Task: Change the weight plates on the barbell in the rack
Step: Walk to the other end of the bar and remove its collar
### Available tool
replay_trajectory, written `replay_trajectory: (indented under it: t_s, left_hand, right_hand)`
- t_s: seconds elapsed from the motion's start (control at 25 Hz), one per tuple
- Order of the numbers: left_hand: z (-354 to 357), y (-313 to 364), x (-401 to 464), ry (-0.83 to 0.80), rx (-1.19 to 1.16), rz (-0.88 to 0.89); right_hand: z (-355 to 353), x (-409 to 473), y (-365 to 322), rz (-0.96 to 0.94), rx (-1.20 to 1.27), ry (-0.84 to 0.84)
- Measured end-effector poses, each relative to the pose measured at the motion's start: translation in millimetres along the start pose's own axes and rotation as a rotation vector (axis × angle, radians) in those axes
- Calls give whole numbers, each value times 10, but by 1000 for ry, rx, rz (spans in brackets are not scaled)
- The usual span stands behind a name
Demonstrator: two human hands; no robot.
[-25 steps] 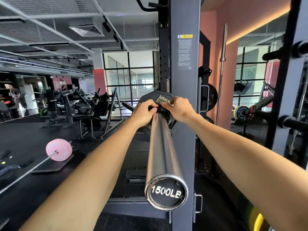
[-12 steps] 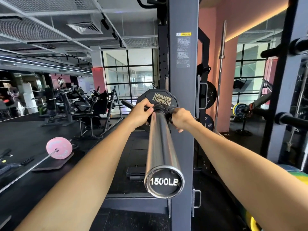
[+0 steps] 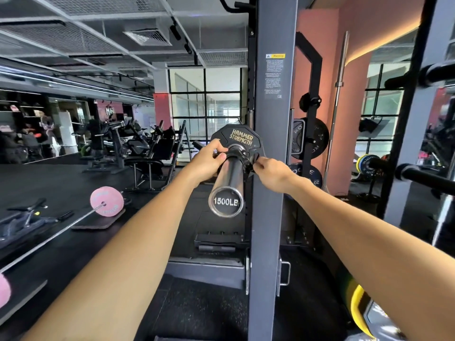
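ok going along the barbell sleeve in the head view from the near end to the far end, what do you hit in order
end cap marked 1500LB → bare chrome sleeve → black collar, held by the left hand and right hand → black Hammer Strength plate

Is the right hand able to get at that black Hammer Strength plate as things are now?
Probably yes. The right hand pinches the collar just in front of the plate, and nothing blocks the plate's face. The collar sits against it, though, so the plate likely won't slide off yet.

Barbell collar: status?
Both hands, left and right, pinch black clamp collar on chrome barbell sleeve. Black Hammer Strength plate still loaded. Sleeve end unobstructed.
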State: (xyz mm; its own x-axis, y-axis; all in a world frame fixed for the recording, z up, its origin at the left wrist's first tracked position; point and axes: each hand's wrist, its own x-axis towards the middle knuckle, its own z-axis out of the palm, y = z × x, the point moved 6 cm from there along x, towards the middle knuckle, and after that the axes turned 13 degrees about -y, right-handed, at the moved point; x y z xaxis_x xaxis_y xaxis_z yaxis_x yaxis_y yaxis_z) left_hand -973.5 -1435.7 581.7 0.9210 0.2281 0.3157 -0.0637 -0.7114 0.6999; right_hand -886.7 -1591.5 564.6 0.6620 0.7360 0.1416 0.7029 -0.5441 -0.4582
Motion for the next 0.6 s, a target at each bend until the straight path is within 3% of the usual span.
replay_trajectory:
  t_s: [0.24, 0.6]
  left_hand:
    - [-8, 275, -573, -48, -27, -10]
    - [-41, 657, -1502, -46, -50, 54]
  right_hand:
    - [19, -569, -252, -54, -151, -42]
    - [104, -1480, -601, -62, -92, -14]
